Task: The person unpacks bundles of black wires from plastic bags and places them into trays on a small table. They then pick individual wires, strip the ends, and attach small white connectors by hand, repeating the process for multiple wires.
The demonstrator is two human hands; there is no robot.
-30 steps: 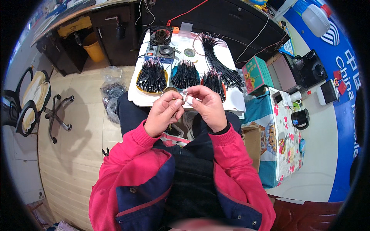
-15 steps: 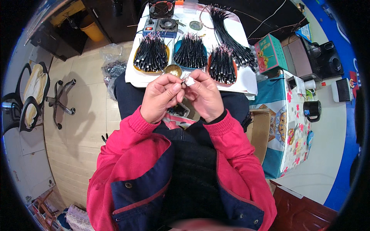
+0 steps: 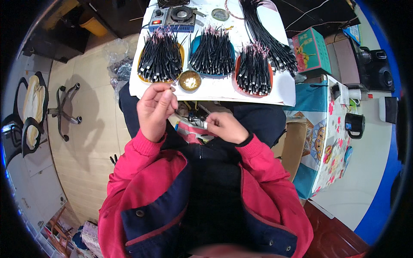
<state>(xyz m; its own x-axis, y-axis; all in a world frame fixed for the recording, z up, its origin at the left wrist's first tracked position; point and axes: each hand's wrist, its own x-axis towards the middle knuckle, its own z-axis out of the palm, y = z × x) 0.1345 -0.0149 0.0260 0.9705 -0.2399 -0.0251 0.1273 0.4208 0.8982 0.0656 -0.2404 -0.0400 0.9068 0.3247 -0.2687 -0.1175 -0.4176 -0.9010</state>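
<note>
My left hand (image 3: pixel 157 111) is raised at the table's near edge, just below a small round tin (image 3: pixel 189 81) of yellowish-brown stuff. Its thumb and fingers pinch something small and dark that I cannot make out. Lower and to the right, my right hand (image 3: pixel 227 126) is over my lap with its fingers pressed together. A white wrap or scrap shows at its fingers, and a thin greyish thing sticks out past them; what they grip is unclear. Under the hands lies a pink-and-white bag (image 3: pixel 191 131), with small dark pieces around its opening.
On the white table (image 3: pixel 282 92) stand yellow (image 3: pixel 139 71), blue (image 3: pixel 232 53) and orange-red (image 3: pixel 271 79) trays full of short black cables. Behind are a blue device with a red switch (image 3: pixel 172 26), a round dish (image 3: pixel 220 15) and a long cable bundle (image 3: pixel 262 26). A cardboard box (image 3: pixel 297 148) is right of my legs.
My hands were together in front of the tin and have parted. The left moved left; the right dropped toward my lap. The view has shifted slightly, and the tin is now fully visible.
</note>
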